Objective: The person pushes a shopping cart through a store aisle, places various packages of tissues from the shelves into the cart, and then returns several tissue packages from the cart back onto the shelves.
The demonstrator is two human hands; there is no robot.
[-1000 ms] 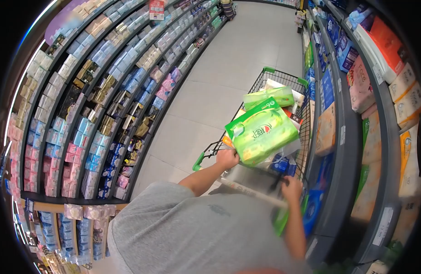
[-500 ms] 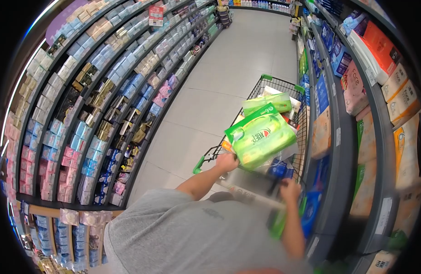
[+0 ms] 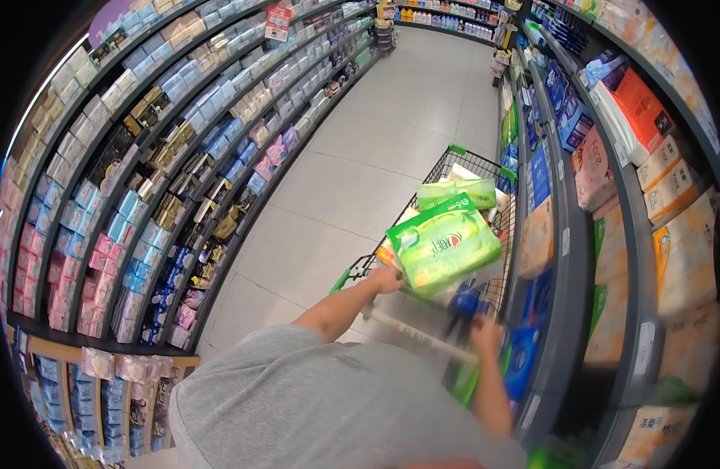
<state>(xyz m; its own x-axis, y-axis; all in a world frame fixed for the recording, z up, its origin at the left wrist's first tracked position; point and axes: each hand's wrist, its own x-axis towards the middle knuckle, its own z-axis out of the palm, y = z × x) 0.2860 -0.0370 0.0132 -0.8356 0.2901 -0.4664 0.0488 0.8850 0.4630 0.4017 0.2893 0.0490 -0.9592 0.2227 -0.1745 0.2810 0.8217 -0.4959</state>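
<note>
Overhead view, from a head-worn camera, of a supermarket aisle with a wire shopping cart at centre right. A large green multipack with white printing, the principal item, lies tilted on top of the load in the cart, its printed face upward. Behind it lies a paler green pack; an orange item shows at its left edge, and a dark blue pack below its lower right corner. The cart's corners carry green caps, and a pale handle bar crosses between the cart and the wearer's grey shirt.

The left hand is at the lower left corner of the multipack, its grip narrow with fingers curled; whether they close on the wrapper or on the cart's rim cannot be told. The right hand is near the right end of the handle bar, close to the dark blue pack; its fingers are bent, but blur leaves the width of the grip, and anything within it, undetermined.

To the left, curved shelving bears rows of small packets in pink, blue, white and gold, with a red-and-white sign near its top. To the right, grey shelving holds larger packs, among them a red-orange one and a pink one. Pale floor tiles extend between the two; rows of bottles stand at the far end.
</note>
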